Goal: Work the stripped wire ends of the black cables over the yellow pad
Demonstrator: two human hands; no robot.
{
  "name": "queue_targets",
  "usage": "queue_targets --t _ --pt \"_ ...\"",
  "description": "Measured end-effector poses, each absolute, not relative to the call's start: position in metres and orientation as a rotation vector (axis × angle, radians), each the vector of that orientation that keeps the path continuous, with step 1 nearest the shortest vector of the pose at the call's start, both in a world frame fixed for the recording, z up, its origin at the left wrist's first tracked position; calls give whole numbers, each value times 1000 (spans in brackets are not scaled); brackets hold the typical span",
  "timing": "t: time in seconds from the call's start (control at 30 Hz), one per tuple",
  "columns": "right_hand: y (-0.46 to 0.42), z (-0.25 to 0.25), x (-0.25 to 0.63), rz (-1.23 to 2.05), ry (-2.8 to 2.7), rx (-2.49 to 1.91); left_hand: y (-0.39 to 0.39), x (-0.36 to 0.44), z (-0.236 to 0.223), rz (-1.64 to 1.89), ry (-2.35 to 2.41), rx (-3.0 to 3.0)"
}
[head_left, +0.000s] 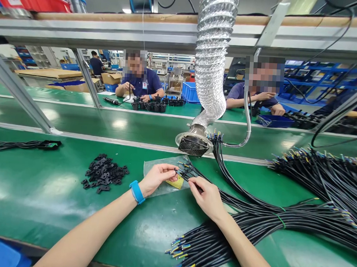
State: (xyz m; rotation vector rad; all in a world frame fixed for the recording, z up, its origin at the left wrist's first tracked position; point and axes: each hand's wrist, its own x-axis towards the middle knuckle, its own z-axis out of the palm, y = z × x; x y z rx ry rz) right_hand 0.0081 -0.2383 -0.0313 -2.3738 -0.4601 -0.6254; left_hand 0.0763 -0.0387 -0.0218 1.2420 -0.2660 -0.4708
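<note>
My left hand [158,178], with a blue band at the wrist, pinches a small black part [175,171] between thumb and fingertips. Just to its right, my right hand [206,195] is closed, its thumb and fingers pinching a black cable. A bundle of black cables [241,198] with bare coloured wire ends runs right from between the hands. Under the fingertips, a yellow sponge [176,182] rests on a clear plastic bag [156,193]. Left of my hands lies a pile of small black plastic pieces [106,172].
A fan on a silver duct [212,59] hangs just beyond my hands. More cables [322,177] lie at the right, and another bundle's wire ends [181,253] sit in front. A black housing [50,144] is at the left. Across the green bench [57,207], other people work.
</note>
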Motion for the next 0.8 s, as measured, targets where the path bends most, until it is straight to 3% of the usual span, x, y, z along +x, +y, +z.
queue_targets --t 0.8 --pt "-234 -25 5 -800 -394 -2430 -34 77 -17 -549 -265 1228"
